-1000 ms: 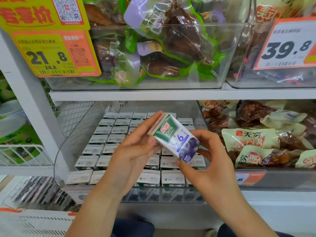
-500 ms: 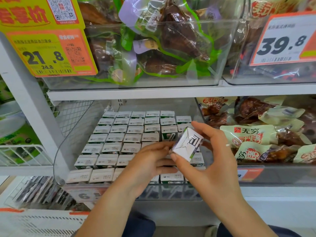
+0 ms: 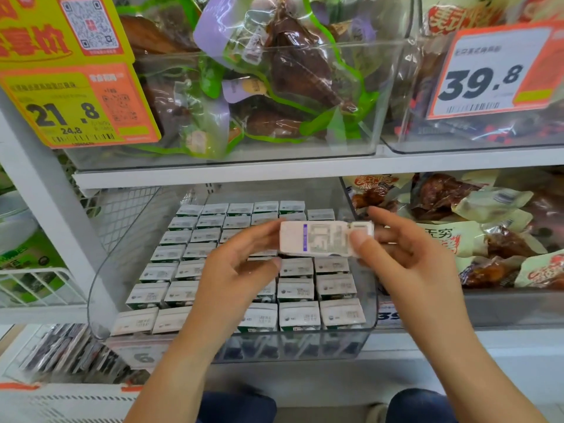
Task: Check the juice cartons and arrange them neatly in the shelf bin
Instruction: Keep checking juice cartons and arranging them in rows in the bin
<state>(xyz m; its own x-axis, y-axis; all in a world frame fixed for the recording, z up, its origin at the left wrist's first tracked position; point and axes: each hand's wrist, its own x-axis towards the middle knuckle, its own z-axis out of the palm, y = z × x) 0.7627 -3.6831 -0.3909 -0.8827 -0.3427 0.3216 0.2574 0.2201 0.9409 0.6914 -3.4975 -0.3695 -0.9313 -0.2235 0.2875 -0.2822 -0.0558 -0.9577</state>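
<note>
A small white juice carton [image 3: 320,239] lies sideways in the air above the clear shelf bin [image 3: 100,288], its printed side panel facing me. My right hand [image 3: 409,270] pinches its right end between thumb and fingers. My left hand [image 3: 238,270] holds its left end with fingertips above and thumb below. Below them, several rows of juice cartons [image 3: 183,254] stand upright in the bin, white tops up. My hands hide part of the middle rows.
To the right, a bin of packaged meat snacks [image 3: 476,239]. Above, a white shelf edge [image 3: 274,172] carries clear bins of vacuum-packed food [image 3: 274,87] with price tags [image 3: 485,71]. A white wire basket [image 3: 36,285] sits at left.
The carton has been turned in my hands from its blueberry front, through its end face, to its printed side panel, and now lies level. My left hand has come back up to grip its left end.
</note>
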